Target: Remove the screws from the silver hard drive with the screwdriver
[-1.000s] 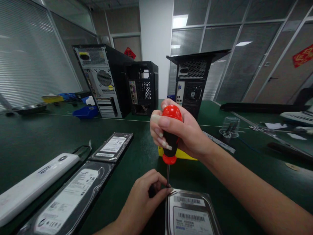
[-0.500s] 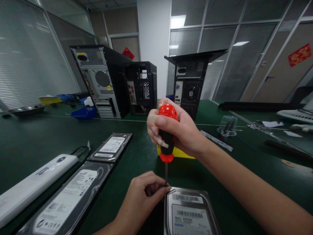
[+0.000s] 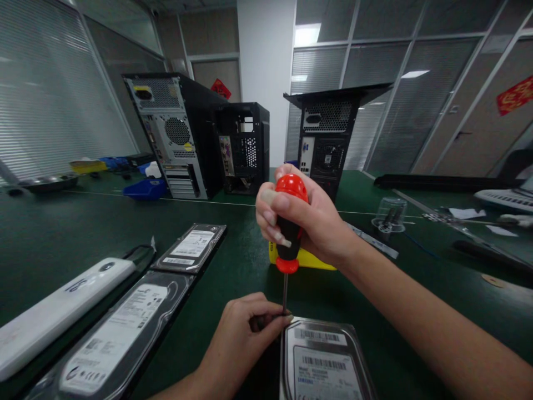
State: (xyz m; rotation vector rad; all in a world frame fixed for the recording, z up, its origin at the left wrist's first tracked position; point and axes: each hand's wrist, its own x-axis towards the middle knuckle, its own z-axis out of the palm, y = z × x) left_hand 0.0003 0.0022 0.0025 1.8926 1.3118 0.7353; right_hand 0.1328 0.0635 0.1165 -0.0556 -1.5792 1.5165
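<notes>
My right hand [image 3: 306, 214] is wrapped round the red-and-black handle of a screwdriver [image 3: 288, 244], whose shaft points down. The screwdriver leans slightly, its top towards the right. Thumb and forefinger of my left hand [image 3: 245, 333] pinch around the shaft's lower end, at the far left corner of a hard drive [image 3: 320, 355]. That drive lies label up at the bottom of the view, its near end cut off. My fingers hide the tip, and whether a screw is there cannot be made out. A yellow object [image 3: 310, 260] lies behind the screwdriver, partly covered by my right hand.
Two more hard drives, a larger one [image 3: 112, 333] and a smaller one [image 3: 194, 248], lie left beside a white bar-shaped device [image 3: 62, 311]. Computer cases [image 3: 175, 133] stand at the back. A clear cup [image 3: 389, 215], a metal strip [image 3: 375, 241] and a blue tray [image 3: 145, 189] are on the green table.
The view has shifted slightly. The screwdriver's handle and my right hand have moved a little to the right, while my left hand stays at the drive's corner.
</notes>
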